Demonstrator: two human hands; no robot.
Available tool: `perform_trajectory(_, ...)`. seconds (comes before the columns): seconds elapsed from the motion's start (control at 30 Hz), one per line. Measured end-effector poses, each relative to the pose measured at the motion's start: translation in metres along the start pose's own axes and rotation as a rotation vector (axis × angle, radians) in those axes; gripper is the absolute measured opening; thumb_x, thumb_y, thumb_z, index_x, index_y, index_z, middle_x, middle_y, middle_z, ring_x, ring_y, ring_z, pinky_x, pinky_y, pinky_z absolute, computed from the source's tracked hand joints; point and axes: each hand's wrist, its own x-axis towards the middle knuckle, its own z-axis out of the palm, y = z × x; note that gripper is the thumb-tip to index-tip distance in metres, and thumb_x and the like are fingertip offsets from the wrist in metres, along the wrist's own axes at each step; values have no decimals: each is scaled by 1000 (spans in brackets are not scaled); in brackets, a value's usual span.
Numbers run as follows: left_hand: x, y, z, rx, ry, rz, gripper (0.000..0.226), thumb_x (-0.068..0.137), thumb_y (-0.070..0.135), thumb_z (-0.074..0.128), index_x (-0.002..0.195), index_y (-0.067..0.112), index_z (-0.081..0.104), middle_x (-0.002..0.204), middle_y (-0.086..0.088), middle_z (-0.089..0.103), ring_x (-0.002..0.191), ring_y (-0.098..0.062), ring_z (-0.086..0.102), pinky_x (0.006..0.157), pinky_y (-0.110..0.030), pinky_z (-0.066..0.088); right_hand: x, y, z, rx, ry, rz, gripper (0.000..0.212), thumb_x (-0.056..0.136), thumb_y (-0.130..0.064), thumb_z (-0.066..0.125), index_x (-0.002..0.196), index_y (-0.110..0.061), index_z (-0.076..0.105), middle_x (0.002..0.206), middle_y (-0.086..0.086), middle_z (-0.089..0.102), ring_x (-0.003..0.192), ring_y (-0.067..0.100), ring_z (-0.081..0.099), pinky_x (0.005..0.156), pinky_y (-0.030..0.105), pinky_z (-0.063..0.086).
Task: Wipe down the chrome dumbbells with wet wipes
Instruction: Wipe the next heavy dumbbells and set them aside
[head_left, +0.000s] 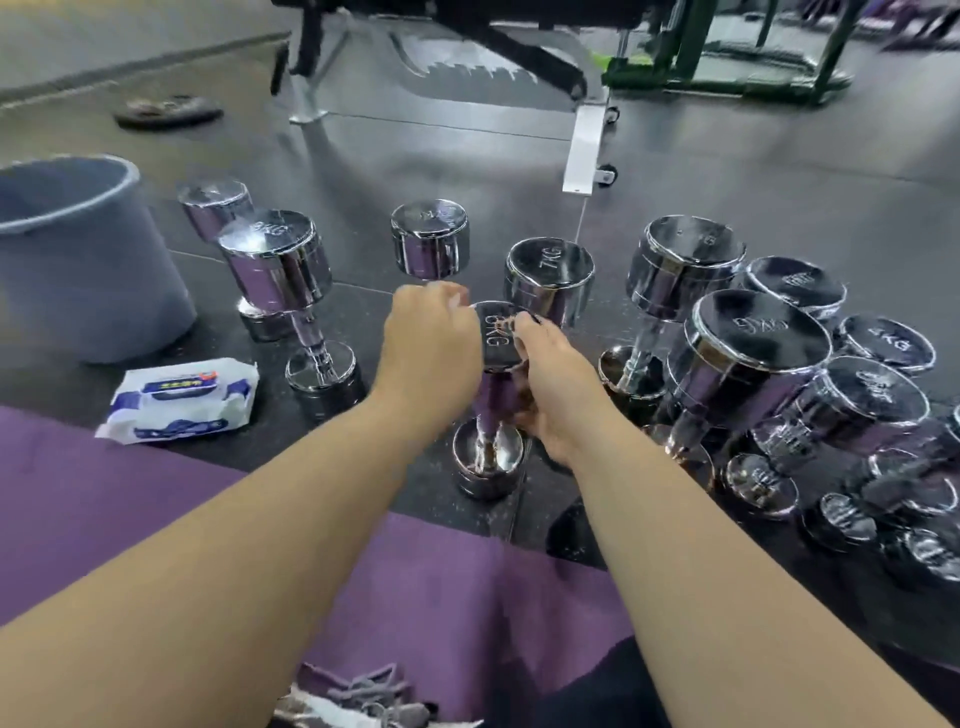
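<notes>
While our left hand and right hand grip the upended dumbbell, it may tip. Wet chrome slips.

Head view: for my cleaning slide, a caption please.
An upright chrome dumbbell gripped by the right hand, the left hand at its top, wipe pack nearby.

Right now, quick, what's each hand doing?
Left hand: fingers curled at the top of the 6KG dumbbell; whether they hold anything cannot be told.
Right hand: closed, gripping the 6KG dumbbell.
</notes>
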Motion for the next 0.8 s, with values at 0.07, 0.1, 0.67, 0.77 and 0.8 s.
perform_trajectory(0.07, -20, -1, 8, 99, -47, 240, 48, 86, 15, 30, 113, 6, 68, 125, -15, 61, 115, -34, 57, 105, -41, 41, 3, 3, 2, 89, -8, 59, 39, 102, -45, 40, 110, -18, 67, 78, -1, 69, 69, 19, 64, 70, 35, 53)
perform_trajectory(0.1, -28, -4, 11, 190, -98, 378, 55, 83, 15, 28, 122, 6, 65, 131, -14, 61, 119, -33, 58, 109, -41, 37, 4, 5, 0, 158, -22, 97, 47, 102, -51, 38, 100, -19, 72, 84, 1, 73, 80, 20, 68, 78, 37, 54)
perform_trajectory(0.67, -13, -5, 9, 533, -59, 530, 49, 92, 43, 48, 120, 9, 68, 131, -7, 64, 116, -22, 62, 102, -26, 40, 16, 12, -20, 279, -88, 163, 79, 90, -78, 11, 123, -31, 65, 116, 8, 72, 104, 25, 68, 79, 39, 58)
perform_trajectory(0.77, -18, -2, 12, 404, -43, 762, 23, 88, 18, 59, 104, 12, 74, 115, -2, 72, 105, -16, 66, 89, -20, 44, 16, 14, -19, 311, -74, 151, 77, 92, -76, 13, 120, -29, 67, 112, 5, 73, 102, 22, 70, 84, 39, 57)
perform_trajectory(0.8, -16, 4, 15, 446, -131, 737, 29, 92, 16, 58, 118, 13, 69, 130, -4, 64, 118, -16, 60, 101, -26, 41, 16, 15, -20, 317, -80, 144, 76, 93, -75, 12, 121, -30, 66, 112, 4, 73, 99, 20, 71, 77, 35, 58)
